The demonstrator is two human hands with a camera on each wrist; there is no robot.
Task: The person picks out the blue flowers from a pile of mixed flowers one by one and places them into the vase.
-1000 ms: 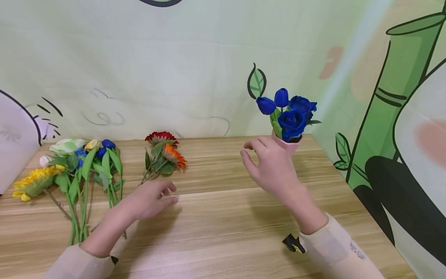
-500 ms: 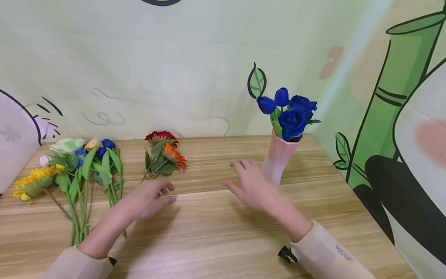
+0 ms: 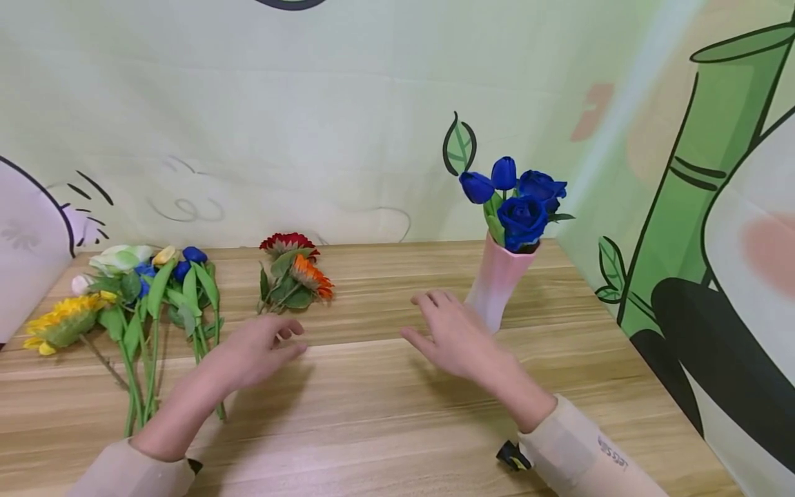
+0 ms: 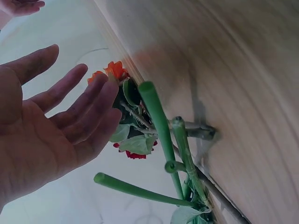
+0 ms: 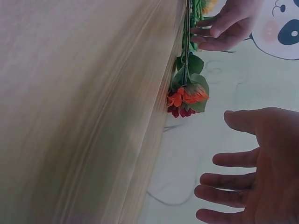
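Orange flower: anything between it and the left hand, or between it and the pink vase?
Left hand to orange flower: only leaves beside it. Flower to pink vase: only table shows along the line in head view; the right hand sits just nearside, overlapping the vase's lower left. Blue flowers partly fill its mouth.

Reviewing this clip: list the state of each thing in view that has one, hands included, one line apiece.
Pink-and-white vase: standing, holding flowers
Blue tulips in it: upended stems-down, petals closed
Blue roses: in the vase, petals open
Red flower: lying on the table
Orange flower: lying beside the red one
Sunflower: lying, petals open
Left hand: empty, fingers slightly bent
Right hand: empty, fingers apart
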